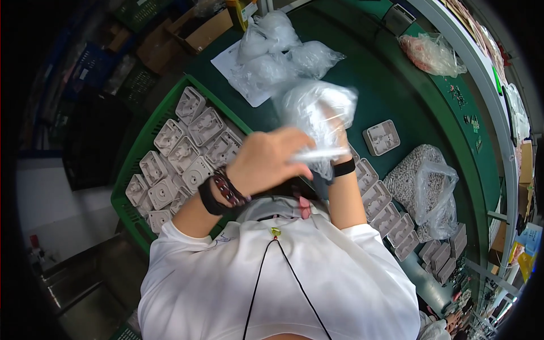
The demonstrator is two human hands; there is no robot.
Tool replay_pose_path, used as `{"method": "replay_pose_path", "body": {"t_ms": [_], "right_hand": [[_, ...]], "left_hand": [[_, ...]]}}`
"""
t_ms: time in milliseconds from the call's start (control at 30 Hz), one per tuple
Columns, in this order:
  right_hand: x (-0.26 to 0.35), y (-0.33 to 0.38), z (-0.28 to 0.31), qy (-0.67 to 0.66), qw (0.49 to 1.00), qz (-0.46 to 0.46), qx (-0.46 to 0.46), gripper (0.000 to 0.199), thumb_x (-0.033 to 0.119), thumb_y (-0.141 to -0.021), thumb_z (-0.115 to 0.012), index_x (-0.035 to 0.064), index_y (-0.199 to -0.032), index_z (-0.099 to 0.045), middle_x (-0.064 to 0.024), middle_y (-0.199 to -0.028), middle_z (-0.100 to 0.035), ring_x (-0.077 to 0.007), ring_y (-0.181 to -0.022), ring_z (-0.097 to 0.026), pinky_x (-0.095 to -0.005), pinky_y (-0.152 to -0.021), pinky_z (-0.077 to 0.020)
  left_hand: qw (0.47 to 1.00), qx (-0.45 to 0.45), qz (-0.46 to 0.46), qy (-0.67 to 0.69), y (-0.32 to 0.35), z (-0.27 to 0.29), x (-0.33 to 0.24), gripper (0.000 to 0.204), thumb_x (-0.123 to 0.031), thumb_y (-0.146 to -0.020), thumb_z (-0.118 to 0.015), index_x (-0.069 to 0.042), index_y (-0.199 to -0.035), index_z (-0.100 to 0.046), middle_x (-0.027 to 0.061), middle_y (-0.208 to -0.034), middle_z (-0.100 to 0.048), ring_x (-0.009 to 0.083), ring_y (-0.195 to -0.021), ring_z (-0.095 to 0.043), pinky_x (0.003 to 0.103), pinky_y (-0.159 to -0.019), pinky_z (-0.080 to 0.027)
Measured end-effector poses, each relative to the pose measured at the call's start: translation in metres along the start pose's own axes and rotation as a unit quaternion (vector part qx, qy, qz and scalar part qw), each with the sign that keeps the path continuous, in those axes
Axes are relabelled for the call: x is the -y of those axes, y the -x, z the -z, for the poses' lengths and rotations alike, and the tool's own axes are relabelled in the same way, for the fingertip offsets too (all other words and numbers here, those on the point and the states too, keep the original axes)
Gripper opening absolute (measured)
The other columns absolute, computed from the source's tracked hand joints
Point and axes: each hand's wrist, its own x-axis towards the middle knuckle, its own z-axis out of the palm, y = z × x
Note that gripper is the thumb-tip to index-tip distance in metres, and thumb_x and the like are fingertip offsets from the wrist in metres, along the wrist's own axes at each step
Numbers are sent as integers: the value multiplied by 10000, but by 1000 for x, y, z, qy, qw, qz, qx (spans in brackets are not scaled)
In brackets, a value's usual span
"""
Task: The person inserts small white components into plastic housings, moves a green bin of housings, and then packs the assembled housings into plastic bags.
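A clear plastic bag [309, 102] is up in front of my chest, crumpled and partly smeared by motion. My right hand [339, 126] grips it, with some of its fingers hidden behind the shiny film. My left hand [265, 160] reaches across from the left, thumb and fingers pointing at the bag's lower part. A blurred white strip [321, 153] runs from between those fingertips toward my right wrist. Motion hides whether the left fingers are closed on it. What the bag contains, if anything, cannot be made out.
A green crate [187, 85] of white plastic housings stands at left. More housings [376, 199] line the right side, with one housing [382, 137] apart. Beyond lie several filled clear bags [266, 56] on the green table [362, 62]. An open bag of small grey parts [422, 187] sits at right.
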Motion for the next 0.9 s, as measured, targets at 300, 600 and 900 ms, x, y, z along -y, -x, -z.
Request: {"method": "replay_pose_path", "body": {"t_ms": [300, 600, 900], "right_hand": [[-32, 9, -58, 128, 978, 52, -155, 362, 264, -864, -408, 32, -1142, -413, -100, -1048, -514, -221, -908, -526, -340, -788, -447], [-12, 14, -45, -13, 980, 110, -165, 287, 252, -870, -418, 75, -1091, -463, -85, -1017, -524, -193, -866, -528, -320, -727, -464], [-36, 3, -43, -85, 986, 83, -115, 266, 248, -835, -485, 73, -1035, -494, -51, -906, -547, -179, -847, -540, -302, -698, -472]], "left_hand": [[978, -186, 63, -75, -20, -13, 50, 288, -36, -589, -629, -79, -813, -453, 65, -757, -479, 264, -673, -547, 328, -542, -446], [971, -219, 84, 39, -18, -19, 36, 323, -43, -583, -630, -80, -865, -477, 78, -809, -476, 288, -688, -530, 332, -589, -444], [974, -196, 107, -38, -21, -28, 50, 318, -52, -617, -606, -93, -918, -511, 81, -854, -487, 307, -759, -540, 354, -629, -453]]}}
